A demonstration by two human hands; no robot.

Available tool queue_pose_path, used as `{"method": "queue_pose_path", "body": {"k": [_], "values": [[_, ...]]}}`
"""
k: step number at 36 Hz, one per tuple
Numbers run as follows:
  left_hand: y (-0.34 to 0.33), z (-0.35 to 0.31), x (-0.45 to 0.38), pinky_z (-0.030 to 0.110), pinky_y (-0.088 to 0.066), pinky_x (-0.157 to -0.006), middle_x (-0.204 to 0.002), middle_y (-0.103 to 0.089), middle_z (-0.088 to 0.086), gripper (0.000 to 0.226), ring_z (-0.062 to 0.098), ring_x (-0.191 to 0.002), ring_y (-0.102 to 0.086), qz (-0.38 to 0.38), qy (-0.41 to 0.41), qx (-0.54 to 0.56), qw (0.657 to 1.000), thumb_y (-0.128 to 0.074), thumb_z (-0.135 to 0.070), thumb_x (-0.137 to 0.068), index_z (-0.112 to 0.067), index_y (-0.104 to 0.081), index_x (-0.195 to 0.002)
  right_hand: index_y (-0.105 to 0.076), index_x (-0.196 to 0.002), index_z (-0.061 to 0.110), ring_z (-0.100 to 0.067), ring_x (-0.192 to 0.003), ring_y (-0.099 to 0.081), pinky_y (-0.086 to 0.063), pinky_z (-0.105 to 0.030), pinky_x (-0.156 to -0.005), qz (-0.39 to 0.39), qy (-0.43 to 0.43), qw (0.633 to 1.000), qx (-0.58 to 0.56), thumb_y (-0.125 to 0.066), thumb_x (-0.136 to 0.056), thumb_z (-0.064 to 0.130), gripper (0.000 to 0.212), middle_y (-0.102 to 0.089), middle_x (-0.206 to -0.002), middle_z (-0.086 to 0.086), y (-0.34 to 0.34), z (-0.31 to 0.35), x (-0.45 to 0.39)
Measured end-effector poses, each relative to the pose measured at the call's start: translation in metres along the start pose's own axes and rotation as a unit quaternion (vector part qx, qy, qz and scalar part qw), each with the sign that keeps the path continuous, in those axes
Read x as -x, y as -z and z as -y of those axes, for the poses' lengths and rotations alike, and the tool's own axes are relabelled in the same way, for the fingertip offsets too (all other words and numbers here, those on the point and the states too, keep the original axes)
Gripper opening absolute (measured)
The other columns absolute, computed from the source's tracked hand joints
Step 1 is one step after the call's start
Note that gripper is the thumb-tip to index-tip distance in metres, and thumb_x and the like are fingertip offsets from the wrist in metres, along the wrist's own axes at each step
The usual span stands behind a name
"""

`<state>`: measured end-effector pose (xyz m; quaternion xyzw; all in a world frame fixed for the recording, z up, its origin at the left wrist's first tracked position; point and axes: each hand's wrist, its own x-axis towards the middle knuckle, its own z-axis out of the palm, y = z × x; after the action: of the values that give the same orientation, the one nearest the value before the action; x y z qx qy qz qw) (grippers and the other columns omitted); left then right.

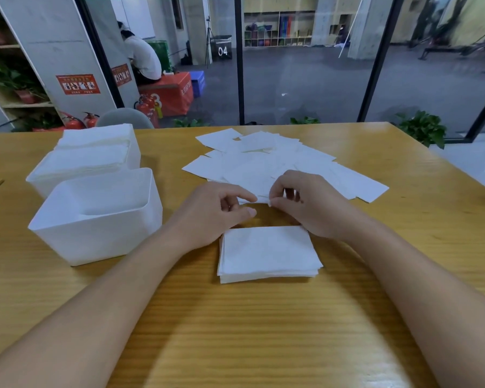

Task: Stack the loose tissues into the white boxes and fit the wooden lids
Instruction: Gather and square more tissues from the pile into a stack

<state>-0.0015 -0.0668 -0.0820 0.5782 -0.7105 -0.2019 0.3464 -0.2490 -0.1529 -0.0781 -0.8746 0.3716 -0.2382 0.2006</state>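
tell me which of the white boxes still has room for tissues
The nearest box, beside the left hand: it looks nearly empty inside. The two boxes behind it are filled to the rim with tissues.

Soft, matt white paper tissues (266, 161) lie spread beyond the pinching hands, with a neat stack (268, 253) of the same thin, faintly textured sheets just below the grip. The boxes (95, 219) to its left look smooth, semi-matt white plastic. The table (263, 331) shows glossy, grained yellow wood.
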Motion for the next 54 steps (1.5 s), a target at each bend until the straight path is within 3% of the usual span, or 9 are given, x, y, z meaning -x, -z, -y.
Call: {"method": "queue_pose_path", "body": {"k": [6, 11, 25, 29, 32, 39, 44, 47, 54], "values": [[-0.005, -0.005, 0.000, 0.029, -0.047, -0.070, -0.085, -0.067, -0.011, 0.004, 0.012, -0.078, -0.058, -0.068, -0.054, -0.037, 0.996, -0.085, -0.039, -0.095, -0.042, -0.084, -0.097, -0.070, -0.094, 0.040, -0.004, -0.101, -0.059, -0.040, -0.008, -0.078, -0.010, 0.056, 0.997, -0.048, -0.073, -0.103, 0.036, 0.011, -0.067, -0.103, 0.025, -0.001, 0.010, 0.003], [0.001, -0.005, -0.001, 0.015, -0.045, -0.070, -0.094, -0.074, -0.013, 0.007, 0.018, -0.089, -0.065, -0.111, -0.082, 0.017, 0.990, -0.084, -0.032, -0.097, -0.036, -0.082, -0.091, -0.070, -0.117, 0.048, -0.004, -0.117, -0.059, -0.047, -0.025, -0.094, 0.017, 0.069, 0.996, -0.058, -0.081, -0.095, 0.049, 0.025, -0.070, -0.118, 0.026, 0.004, 0.012, 0.005], [0.014, 0.006, -0.003, 0.013, -0.043, -0.070, -0.099, -0.069, -0.020, 0.009, 0.006, -0.092, -0.061, -0.078, -0.026, -0.025, 0.996, -0.078, -0.029, -0.096, -0.036, -0.072, -0.096, -0.068, -0.104, 0.042, 0.013, -0.093, -0.062, -0.042, -0.004, -0.073, -0.068, 0.035, 0.996, -0.048, -0.065, -0.109, 0.030, 0.014, -0.070, -0.108, 0.023, 0.005, 0.009, 0.005], [0.010, -0.001, -0.001, 0.015, -0.049, -0.078, -0.110, -0.072, -0.017, 0.031, 0.009, -0.104, -0.065, -0.076, -0.041, -0.005, 0.996, -0.082, -0.051, -0.094, -0.044, -0.071, -0.122, -0.067, -0.105, 0.039, -0.011, -0.094, -0.067, -0.055, -0.032, -0.079, -0.032, 0.050, 0.996, -0.063, -0.061, -0.109, 0.021, 0.019, -0.072, -0.099, 0.015, 0.000, 0.012, 0.006], [0.006, -0.003, 0.000, 0.024, -0.053, -0.071, -0.100, -0.076, -0.017, 0.017, 0.012, -0.092, -0.070, -0.047, -0.050, -0.009, 0.998, -0.077, -0.054, -0.098, -0.043, -0.076, -0.112, -0.067, -0.104, 0.040, -0.013, -0.087, -0.065, -0.057, -0.045, -0.079, -0.032, 0.048, 0.997, -0.049, -0.059, -0.109, 0.021, 0.021, -0.071, -0.093, 0.013, -0.003, 0.015, 0.007], [0.010, -0.005, -0.001, 0.019, -0.048, -0.070, -0.093, -0.077, -0.013, 0.017, 0.014, -0.091, -0.069, -0.088, -0.062, 0.035, 0.994, -0.072, -0.040, -0.107, -0.033, -0.081, -0.095, -0.072, -0.105, 0.039, -0.005, -0.096, -0.066, -0.054, -0.027, -0.075, -0.067, 0.040, 0.996, -0.042, -0.067, -0.107, 0.029, 0.012, -0.073, -0.099, 0.020, 0.011, 0.015, 0.006], [0.021, -0.005, -0.004, 0.028, -0.051, -0.072, -0.091, -0.077, -0.003, 0.016, 0.015, -0.085, -0.069, -0.063, -0.044, 0.120, 0.990, -0.075, -0.031, -0.105, -0.023, -0.085, -0.096, -0.079, -0.096, 0.031, -0.007, -0.072, -0.066, -0.053, -0.024, -0.064, -0.099, 0.024, 0.986, -0.132, -0.072, -0.106, 0.031, 0.011, -0.074, -0.085, 0.015, 0.028, 0.014, 0.005], [0.027, -0.004, -0.004, 0.027, -0.051, -0.066, -0.090, -0.075, 0.005, 0.010, 0.017, -0.078, -0.062, 0.012, -0.007, 0.166, 0.986, -0.076, -0.029, -0.103, -0.023, -0.084, -0.105, -0.080, -0.098, 0.027, -0.008, -0.061, -0.057, -0.046, -0.018, -0.055, -0.048, -0.003, 0.982, -0.184, -0.077, -0.102, 0.031, 0.006, -0.065, -0.069, 0.011, 0.041, 0.011, 0.006], [0.032, 0.000, -0.002, 0.023, -0.040, -0.058, -0.069, -0.046, 0.002, 0.030, 0.016, -0.065, -0.044, 0.165, 0.069, 0.115, 0.977, -0.075, -0.039, -0.101, -0.037, -0.072, -0.130, -0.077, -0.106, 0.024, -0.024, -0.063, -0.066, -0.056, -0.034, -0.062, 0.209, -0.118, 0.949, -0.204, -0.086, -0.091, 0.022, 0.018, -0.074, -0.077, -0.013, 0.052, 0.007, 0.014]]}}
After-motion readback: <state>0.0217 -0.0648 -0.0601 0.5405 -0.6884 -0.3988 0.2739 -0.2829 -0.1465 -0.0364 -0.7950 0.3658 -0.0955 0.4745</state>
